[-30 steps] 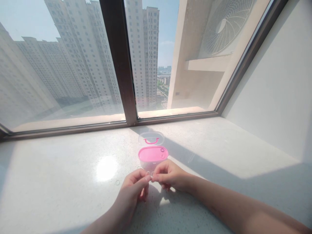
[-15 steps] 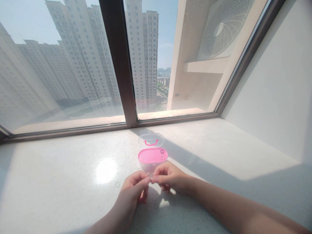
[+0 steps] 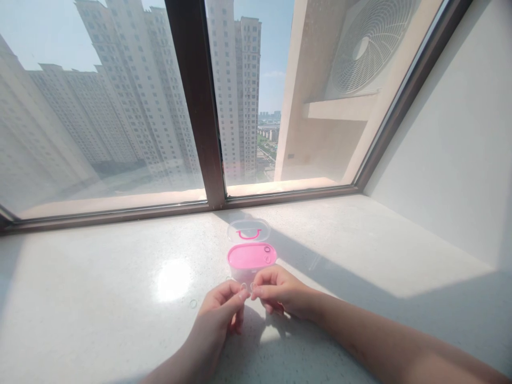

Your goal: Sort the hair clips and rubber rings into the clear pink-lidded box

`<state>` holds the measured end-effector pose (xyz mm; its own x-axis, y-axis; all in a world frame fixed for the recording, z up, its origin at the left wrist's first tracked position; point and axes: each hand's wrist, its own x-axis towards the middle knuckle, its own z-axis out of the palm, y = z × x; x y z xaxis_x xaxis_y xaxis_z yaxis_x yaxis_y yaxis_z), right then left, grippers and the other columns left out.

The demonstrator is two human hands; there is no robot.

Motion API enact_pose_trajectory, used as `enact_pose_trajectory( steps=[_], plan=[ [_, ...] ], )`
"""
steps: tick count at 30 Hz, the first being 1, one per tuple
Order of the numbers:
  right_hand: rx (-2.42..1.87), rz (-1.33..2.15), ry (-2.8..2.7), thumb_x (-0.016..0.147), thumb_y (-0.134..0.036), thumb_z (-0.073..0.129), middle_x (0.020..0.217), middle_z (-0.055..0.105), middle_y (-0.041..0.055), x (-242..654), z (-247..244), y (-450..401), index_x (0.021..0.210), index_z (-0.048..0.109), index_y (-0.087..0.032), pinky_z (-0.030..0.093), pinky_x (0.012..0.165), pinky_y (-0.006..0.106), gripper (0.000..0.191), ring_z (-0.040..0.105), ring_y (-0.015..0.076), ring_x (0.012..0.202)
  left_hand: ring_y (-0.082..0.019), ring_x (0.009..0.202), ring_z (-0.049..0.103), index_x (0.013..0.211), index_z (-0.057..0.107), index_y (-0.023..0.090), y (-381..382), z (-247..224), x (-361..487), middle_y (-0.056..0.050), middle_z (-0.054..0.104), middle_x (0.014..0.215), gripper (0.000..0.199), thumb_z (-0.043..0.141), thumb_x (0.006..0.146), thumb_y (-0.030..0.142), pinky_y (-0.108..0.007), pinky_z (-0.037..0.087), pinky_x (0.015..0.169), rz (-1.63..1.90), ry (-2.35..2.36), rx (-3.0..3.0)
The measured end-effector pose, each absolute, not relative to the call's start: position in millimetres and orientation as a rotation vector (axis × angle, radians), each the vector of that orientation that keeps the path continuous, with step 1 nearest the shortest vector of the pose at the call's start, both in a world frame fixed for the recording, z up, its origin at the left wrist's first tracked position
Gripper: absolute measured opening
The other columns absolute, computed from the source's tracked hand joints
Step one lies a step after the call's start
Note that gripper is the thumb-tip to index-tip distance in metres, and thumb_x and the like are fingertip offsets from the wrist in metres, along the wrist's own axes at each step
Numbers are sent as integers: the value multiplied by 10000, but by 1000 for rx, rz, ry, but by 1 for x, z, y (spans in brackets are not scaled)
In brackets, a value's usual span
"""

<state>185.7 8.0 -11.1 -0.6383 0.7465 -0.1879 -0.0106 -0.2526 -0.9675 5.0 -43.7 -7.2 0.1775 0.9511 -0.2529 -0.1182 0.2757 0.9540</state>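
1. A pale speckled stone window ledge [image 3: 100,320] carries everything; it lies in strong sun, with a bright glare patch left of the hands and shadow across its right side
2. Behind the ledge a dark-framed window [image 3: 196,106] shows high-rise blocks and, at right, an outdoor fan unit [image 3: 368,42]; a white wall [image 3: 460,160] closes the right side
3. The left hand [image 3: 218,314] and right hand [image 3: 280,290] meet at their fingertips just in front of a small pink box [image 3: 251,258]. Each hand's grip is closed to a pinch, thumb against forefinger
4. Between the two pinches sit small clear rings [image 3: 247,287], side by side, the left hand on one and the right hand on the other; they look like two, though they are tiny and hard to tell apart
5. The pink box stands open, just beyond the fingertips and near touching the right hand's knuckles. Its clear lid [image 3: 248,230], with a pink handle on it, is tipped back toward the window
6. Count: one box, one lid; two tiny rings resting on the pink inside at its right end; one loose ring [image 3: 193,303] lying on the ledge left of the left hand, apart from it
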Motion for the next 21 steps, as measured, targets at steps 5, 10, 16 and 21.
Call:
enact_pose_trajectory(
  steps=[5, 10, 16, 21],
  plan=[
    [-874, 1939, -1488, 798, -299, 633, 468, 568, -40, 186, -13, 9, 782, 634, -128, 235, 312, 145, 172, 366, 35, 316, -76, 447, 390, 701, 531, 168, -42, -8, 6, 60, 447, 489, 271, 610, 841, 386, -202, 254, 471, 968, 1100, 970],
    [-867, 1937, -1508, 803, -310, 629, 475, 575, -39, 185, -14, 8, 791, 623, -130, 252, 318, 146, 180, 382, 40, 319, -72, 454, 397, 726, 551, 164, -41, -7, 6, 52, 477, 518, 261, 629, 830, 390, -195, 267, 469, 971, 1065, 946],
    [-867, 1941, -1489, 778, -327, 653, 468, 574, -36, 183, -15, 8, 773, 612, -131, 266, 319, 149, 200, 403, 50, 323, -67, 451, 401, 707, 539, 163, -42, -8, 4, 49, 487, 526, 276, 657, 810, 391, -186, 268, 462, 978, 1054, 906],
    [-850, 1955, -1478, 759, -325, 660, 466, 572, -34, 184, -16, 9, 764, 617, -124, 274, 319, 152, 206, 407, 50, 317, -73, 450, 408, 711, 533, 165, -43, -8, 2, 51, 479, 520, 269, 634, 828, 385, -190, 287, 459, 981, 1072, 930]
  ],
)
